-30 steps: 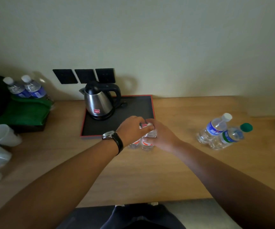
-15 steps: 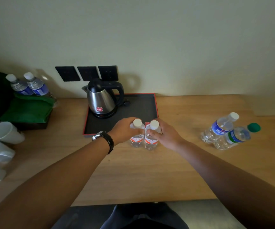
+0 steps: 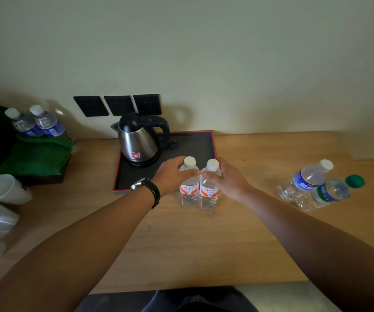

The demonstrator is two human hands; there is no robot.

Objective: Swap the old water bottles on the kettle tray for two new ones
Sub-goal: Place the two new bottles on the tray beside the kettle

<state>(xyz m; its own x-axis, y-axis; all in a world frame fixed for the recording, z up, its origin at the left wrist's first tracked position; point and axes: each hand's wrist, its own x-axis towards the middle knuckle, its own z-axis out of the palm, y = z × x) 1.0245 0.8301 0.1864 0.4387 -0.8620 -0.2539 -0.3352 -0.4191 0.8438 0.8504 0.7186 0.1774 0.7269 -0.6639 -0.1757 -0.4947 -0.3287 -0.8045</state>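
Two small red-labelled water bottles with white caps stand side by side on the wooden counter, just in front of the tray's near right corner. My left hand point(image 3: 172, 173) grips the left bottle point(image 3: 189, 188) at its shoulder. My right hand point(image 3: 228, 179) grips the right bottle point(image 3: 209, 190) the same way. The black kettle tray point(image 3: 192, 145) with a red rim holds a steel kettle point(image 3: 137, 140) on its left half. Two blue-labelled bottles lie on the counter to the right, one white-capped point(image 3: 305, 180) and one green-capped point(image 3: 330, 192).
Two more blue-labelled bottles point(image 3: 37, 122) stand at the far left behind a green cloth on a dark box point(image 3: 35, 157). White cups point(image 3: 4, 190) lie at the left edge. Three black wall sockets point(image 3: 118, 105) sit above the kettle.
The bottles have come upright and settled on the counter; my hands have slid from covering the caps down to the bottles' shoulders. The view shifted slightly.
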